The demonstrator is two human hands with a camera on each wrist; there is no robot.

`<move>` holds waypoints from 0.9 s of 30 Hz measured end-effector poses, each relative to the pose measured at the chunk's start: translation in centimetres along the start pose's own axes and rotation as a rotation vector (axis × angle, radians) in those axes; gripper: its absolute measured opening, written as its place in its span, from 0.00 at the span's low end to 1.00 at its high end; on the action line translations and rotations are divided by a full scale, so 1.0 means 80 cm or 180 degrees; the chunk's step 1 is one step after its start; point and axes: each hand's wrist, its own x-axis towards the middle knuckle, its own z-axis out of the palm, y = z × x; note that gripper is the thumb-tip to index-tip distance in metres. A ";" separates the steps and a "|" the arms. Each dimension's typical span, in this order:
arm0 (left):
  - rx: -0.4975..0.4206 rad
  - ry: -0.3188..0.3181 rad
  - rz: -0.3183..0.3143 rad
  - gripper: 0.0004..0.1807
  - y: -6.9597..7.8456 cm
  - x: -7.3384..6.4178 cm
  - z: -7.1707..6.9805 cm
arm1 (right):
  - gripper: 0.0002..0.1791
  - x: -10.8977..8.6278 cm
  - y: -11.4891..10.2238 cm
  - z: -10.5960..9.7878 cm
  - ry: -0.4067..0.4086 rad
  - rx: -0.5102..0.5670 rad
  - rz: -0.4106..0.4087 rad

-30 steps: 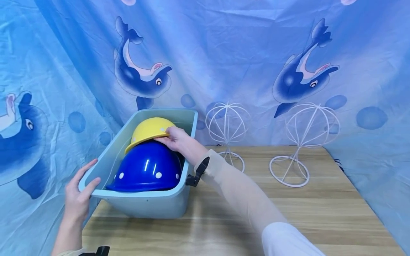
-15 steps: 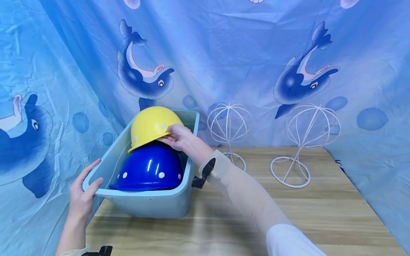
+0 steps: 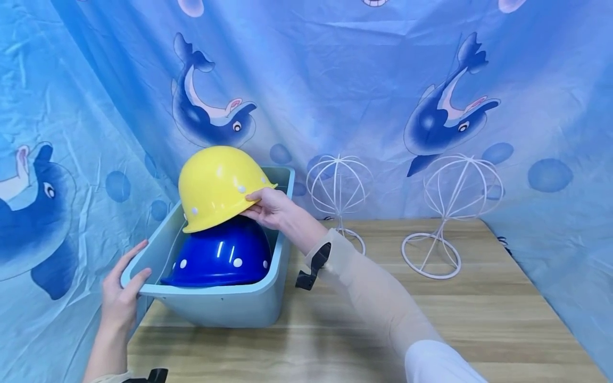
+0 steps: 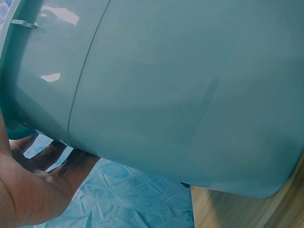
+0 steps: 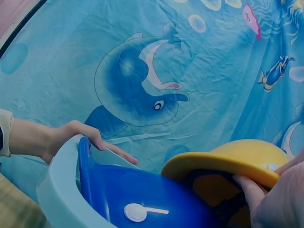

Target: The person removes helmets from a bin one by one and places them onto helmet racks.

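A blue curtain [image 3: 359, 69] printed with dolphins is hanging behind the fingers of the left hand [image 3: 121, 298] and the right hand [image 3: 272, 208], while a wooden table [image 3: 483, 324] is spreading below them and out to their right; on it a pale green bin [image 3: 215, 311] is standing between the left fingers and the right wrist; to the right of the right fingers a first wire stand [image 3: 339, 205] and, further right, a second wire stand [image 3: 445, 219] are standing upright; below the right fingers a blue helmet [image 3: 217, 260] is sitting dome up inside the bin; at their tips a yellow helmet [image 3: 215, 181] is tilting above the blue one, its left edge dipping, though whether the two are touching is not showing; the right fingers are pinching the yellow brim narrowly; the left fingers are spreading wide, gripping the bin's near left corner; behind the right fingers a black strap [image 3: 320, 258] is circling the wrist; white dots [image 3: 238, 263] are marking both helmets
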 end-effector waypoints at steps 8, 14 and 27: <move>-0.0087 0.0031 -0.0069 0.29 0.000 0.002 0.003 | 0.23 -0.011 -0.008 -0.010 -0.0118 -0.0114 -0.0263; -0.0281 0.0100 -0.0036 0.29 0.000 0.005 0.006 | 0.22 -0.023 -0.020 -0.015 -0.0189 -0.0204 -0.0413; -0.0397 0.0150 0.0025 0.29 -0.002 0.004 0.006 | 0.26 -0.051 -0.052 -0.020 -0.0479 -0.0399 -0.0733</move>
